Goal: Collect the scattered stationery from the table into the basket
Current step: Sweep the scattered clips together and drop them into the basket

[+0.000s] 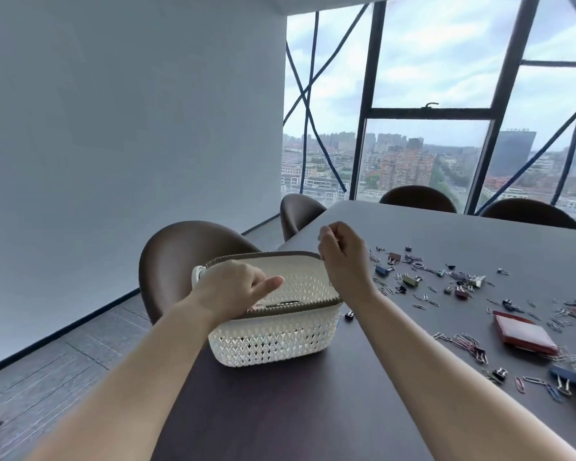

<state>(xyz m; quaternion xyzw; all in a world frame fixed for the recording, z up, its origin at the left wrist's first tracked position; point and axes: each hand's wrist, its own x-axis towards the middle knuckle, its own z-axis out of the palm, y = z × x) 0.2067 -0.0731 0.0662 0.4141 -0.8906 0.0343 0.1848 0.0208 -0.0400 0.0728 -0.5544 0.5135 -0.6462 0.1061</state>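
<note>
1. White lattice basket [273,341] stands on the dark table [313,410].
2. Left hand [233,287] hangs relaxed over it; right hand [343,257] is curled above its rim, and I cannot tell whether it holds anything.
3. Clips [382,270] and a red booklet [522,332] lie to the right; any print is unreadable.

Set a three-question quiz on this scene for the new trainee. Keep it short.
1. True or false: the basket stands on the table.
2. Where do most of the scattered clips lie, relative to the basket? A) on the person's left of it B) on the person's right of it C) inside it
3. Fill in: the basket's walls are white and its rim is ___.

Key: 1 true; 2 B; 3 brown.
</note>
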